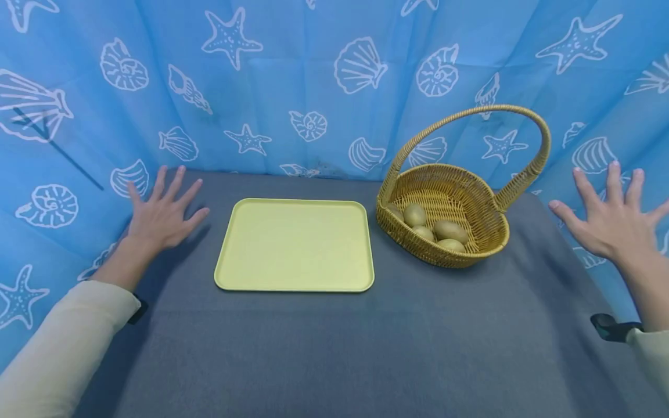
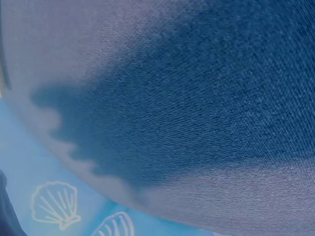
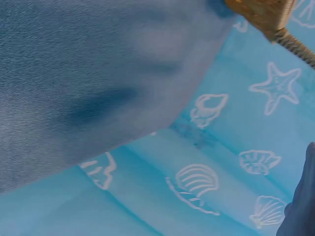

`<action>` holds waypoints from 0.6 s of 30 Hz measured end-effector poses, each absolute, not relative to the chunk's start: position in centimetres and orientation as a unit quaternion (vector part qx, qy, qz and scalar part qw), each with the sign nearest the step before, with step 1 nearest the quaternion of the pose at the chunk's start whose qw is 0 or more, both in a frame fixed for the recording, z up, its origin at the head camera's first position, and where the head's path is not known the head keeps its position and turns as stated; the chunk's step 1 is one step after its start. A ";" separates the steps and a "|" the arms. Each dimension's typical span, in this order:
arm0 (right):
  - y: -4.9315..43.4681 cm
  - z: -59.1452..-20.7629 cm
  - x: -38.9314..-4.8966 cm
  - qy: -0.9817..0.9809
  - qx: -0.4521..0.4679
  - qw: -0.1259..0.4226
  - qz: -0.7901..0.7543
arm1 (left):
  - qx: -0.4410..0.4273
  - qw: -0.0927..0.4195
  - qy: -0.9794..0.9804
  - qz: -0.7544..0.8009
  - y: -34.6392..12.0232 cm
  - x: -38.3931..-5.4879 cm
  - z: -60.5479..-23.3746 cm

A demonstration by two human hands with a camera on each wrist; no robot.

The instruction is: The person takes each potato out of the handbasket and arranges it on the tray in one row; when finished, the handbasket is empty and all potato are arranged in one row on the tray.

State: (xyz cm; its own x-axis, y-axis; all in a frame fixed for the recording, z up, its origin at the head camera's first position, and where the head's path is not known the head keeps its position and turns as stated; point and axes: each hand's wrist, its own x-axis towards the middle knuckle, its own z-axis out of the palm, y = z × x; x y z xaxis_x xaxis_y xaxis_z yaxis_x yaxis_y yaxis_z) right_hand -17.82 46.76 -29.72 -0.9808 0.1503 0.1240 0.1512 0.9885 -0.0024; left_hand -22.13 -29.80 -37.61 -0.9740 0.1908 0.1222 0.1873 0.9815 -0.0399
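Hands (image 1: pixel 163 217) (image 1: pixel 618 225) splayed wide flank a smooth, round-cornered tray (image 1: pixel 295 245) and a woven wicker basket (image 1: pixel 438 257).

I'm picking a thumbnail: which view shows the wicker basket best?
The head view: the wicker basket appears whole, its inside visible. The right wrist view shows only part, top right; the left wrist view, none.
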 end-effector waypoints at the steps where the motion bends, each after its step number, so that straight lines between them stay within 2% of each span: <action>1: 46.5 -29.4 -17.8 -0.995 -0.074 0.066 -0.002 | -0.099 0.062 -0.993 0.015 -29.7 -22.1 -37.5; 11: 42.2 -25.6 -16.4 -0.989 -0.041 0.105 0.097 | -0.138 0.069 -0.987 0.036 -28.7 -21.9 -36.8; 18: 38.1 -24.2 -14.8 -0.974 0.037 0.094 0.203 | -0.170 -0.002 -0.985 0.036 -28.0 -21.8 -37.0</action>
State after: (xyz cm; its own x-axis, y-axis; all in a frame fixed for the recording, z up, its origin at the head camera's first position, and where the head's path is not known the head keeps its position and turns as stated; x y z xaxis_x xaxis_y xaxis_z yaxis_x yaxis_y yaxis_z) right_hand -14.82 38.06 -24.24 -0.9796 -0.0331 0.1982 -0.1094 0.9152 -0.3879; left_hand -21.84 -27.96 -36.99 -0.9423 0.3343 -0.0164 0.3347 0.9398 -0.0696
